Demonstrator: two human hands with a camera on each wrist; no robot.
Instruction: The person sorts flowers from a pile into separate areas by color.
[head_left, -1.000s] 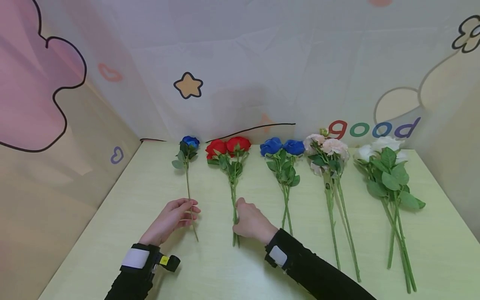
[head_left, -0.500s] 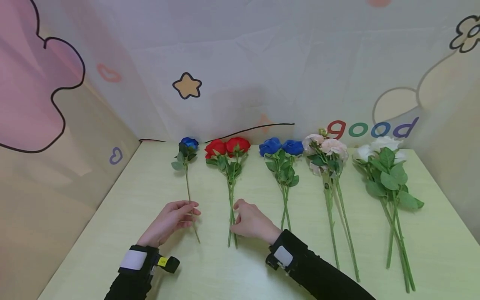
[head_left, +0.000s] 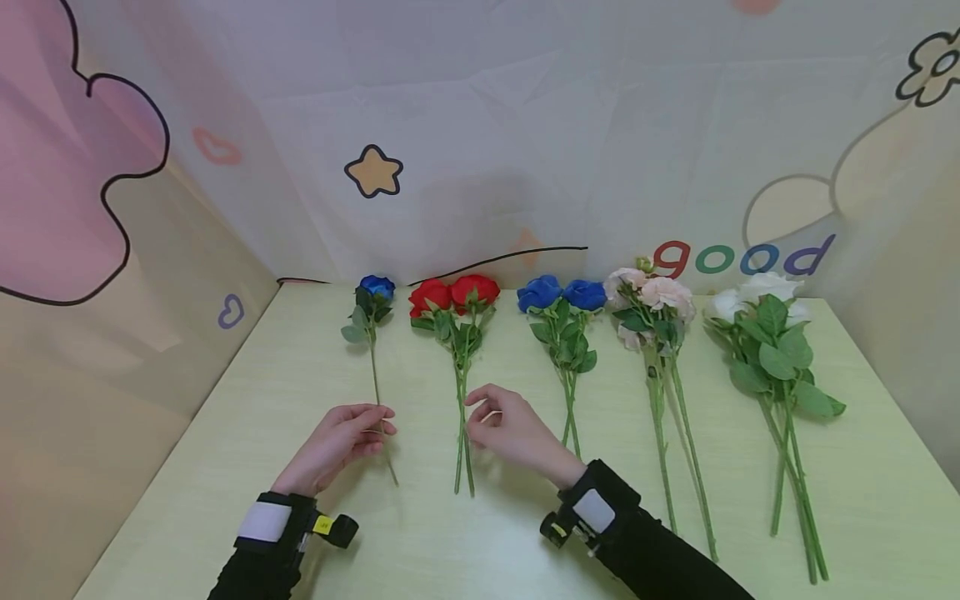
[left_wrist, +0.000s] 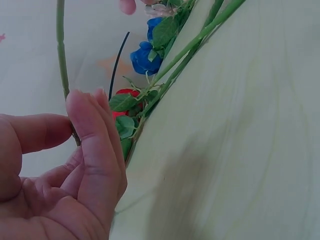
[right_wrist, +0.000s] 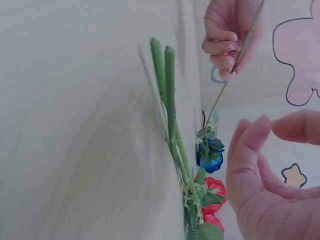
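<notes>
My left hand (head_left: pixel 341 442) pinches the thin stem of a single dark blue rose (head_left: pixel 377 287) between thumb and fingers, as the left wrist view also shows with the stem (left_wrist: pixel 62 55). The rose lies at the left, its bloom toward the back wall. Beside the stems of two red roses (head_left: pixel 475 289) is my right hand (head_left: pixel 517 429). Its fingers are loosely bent, thumb tip near the index fingertip, with nothing between them. In the right wrist view the red roses' crossed stems (right_wrist: pixel 171 100) lie on the table, apart from that hand.
Along the pale table (head_left: pixel 420 542) lie more flowers: two blue roses (head_left: pixel 585 294), a pink bunch (head_left: pixel 667 297) and a white rose bunch (head_left: pixel 772 287), all with stems toward the front. Behind stands a printed cloth backdrop (head_left: pixel 480 125).
My right hand has let go of the red roses' stems and lifted slightly to the right. The red stems have spread a little. The left hand keeps its pinch on the blue rose.
</notes>
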